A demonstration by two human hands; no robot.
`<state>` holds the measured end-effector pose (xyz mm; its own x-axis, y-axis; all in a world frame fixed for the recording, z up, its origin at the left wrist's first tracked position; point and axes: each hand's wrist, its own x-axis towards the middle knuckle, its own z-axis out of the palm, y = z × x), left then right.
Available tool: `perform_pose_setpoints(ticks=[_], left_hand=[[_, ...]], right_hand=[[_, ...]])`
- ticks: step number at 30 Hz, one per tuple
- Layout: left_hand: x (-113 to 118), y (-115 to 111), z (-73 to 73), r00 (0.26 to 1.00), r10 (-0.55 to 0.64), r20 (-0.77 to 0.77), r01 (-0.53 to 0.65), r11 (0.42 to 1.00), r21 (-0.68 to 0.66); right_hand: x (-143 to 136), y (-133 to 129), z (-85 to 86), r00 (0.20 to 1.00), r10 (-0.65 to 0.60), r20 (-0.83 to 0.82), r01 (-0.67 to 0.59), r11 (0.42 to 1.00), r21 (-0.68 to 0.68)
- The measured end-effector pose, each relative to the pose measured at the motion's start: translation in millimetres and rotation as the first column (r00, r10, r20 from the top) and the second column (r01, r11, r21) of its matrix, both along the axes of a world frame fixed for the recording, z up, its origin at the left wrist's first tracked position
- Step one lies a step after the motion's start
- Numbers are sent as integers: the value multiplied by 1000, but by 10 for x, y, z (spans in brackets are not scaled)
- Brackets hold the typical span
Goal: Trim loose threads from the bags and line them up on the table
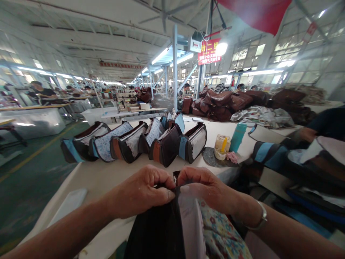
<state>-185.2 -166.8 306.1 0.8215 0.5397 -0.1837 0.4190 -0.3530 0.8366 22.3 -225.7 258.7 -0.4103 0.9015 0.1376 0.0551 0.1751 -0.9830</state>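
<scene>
Both my hands pinch the upper edge of a dark bag piece close in front of me. My left hand grips the edge from the left, thumb and fingertips pressed together. From the other side my right hand pinches the same edge, almost touching the left fingertips. A pale lining shows along the right side of the bag piece, and flowered cloth lies below my right wrist. The piece's lower end runs out of view.
Several part-made bags stand in a row across the white table. Right of them are a glue jar with a yellow handle and a teal bottle. Brown bags are heaped behind. A co-worker's arm reaches in at right.
</scene>
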Motion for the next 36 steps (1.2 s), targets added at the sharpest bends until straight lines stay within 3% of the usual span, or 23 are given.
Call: perform_pose_setpoints(ticks=[3,6,9,12,14,17,21,24,26,27,32,34,36], left_hand=[[28,-15,-15,1000,2,-1,-2,986,168],[28,-27,-62,999,11,-35,0,952,305],[-11,-16,-104,999,1,-46,19,908,418],[-69,15,-115,999,-29,25,11,843,538],[-97,24,-103,996,-90,27,51,754,654],[-90,-13,-63,982,-174,-79,164,554,816],[-8,-123,-34,972,-133,-191,223,299,928],[38,-176,-67,972,-102,-213,229,198,953],[35,-177,-100,979,-89,-185,200,214,956],[25,-167,-114,985,-77,-152,167,260,951],[-40,-61,-130,998,-49,-42,64,651,756],[-45,-21,-125,997,-79,-13,67,738,671],[-41,7,-113,996,-93,13,65,785,616]], right_hand=[[2,-10,64,980,-83,179,63,991,116],[-21,9,75,948,-151,279,112,982,149],[-37,22,41,945,-183,270,150,979,137],[-39,22,-1,962,-188,196,184,982,41],[-40,23,-17,973,-188,138,196,979,-53],[-45,28,-13,979,-182,92,192,973,-130],[-59,30,-3,978,-187,88,198,969,-148],[-66,28,-23,977,-198,77,209,963,-170],[-66,21,-46,976,-202,80,212,966,-149],[-65,15,-57,974,-210,89,220,968,-118],[-61,-47,-96,932,-326,159,303,941,153],[-71,-80,-118,920,-359,157,321,920,222],[-89,-111,-153,917,-375,136,332,906,262]])
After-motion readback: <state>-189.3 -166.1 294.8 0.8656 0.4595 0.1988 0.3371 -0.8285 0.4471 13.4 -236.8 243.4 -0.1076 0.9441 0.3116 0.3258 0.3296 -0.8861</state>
